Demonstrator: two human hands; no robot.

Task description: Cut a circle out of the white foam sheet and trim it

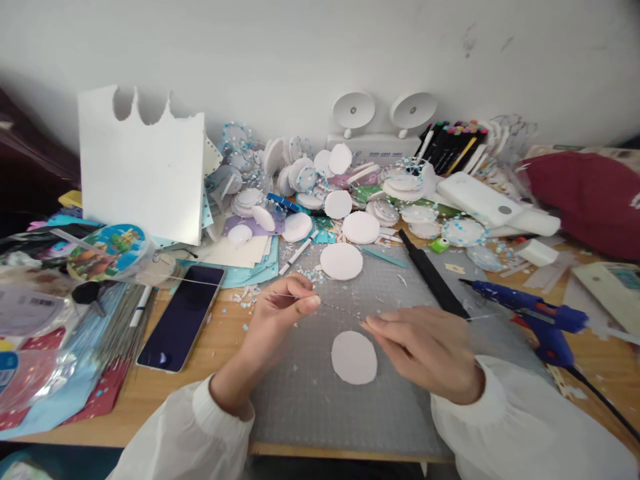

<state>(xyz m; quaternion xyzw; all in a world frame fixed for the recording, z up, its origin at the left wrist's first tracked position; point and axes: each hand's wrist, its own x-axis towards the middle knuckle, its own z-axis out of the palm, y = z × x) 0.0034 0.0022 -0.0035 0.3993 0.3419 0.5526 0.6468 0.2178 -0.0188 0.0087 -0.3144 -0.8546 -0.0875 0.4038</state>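
Observation:
Over the grey cutting mat, a thin twisted wire is stretched between my two hands. Thumb and forefinger of my left hand pinch it at one side, and a fine pale strand runs on leftward past the phone. My right hand has its fingertips closed on the other end, beside a white round disc that lies flat on the mat. Farther back lie a second white disc and a third white disc. What sits inside my right fingers is partly hidden.
A blue glue gun and a black-handled tool lie at right. At left are a phone, a round tub and a bundle of wires. Many beaded discs pile up behind, near a white foam board.

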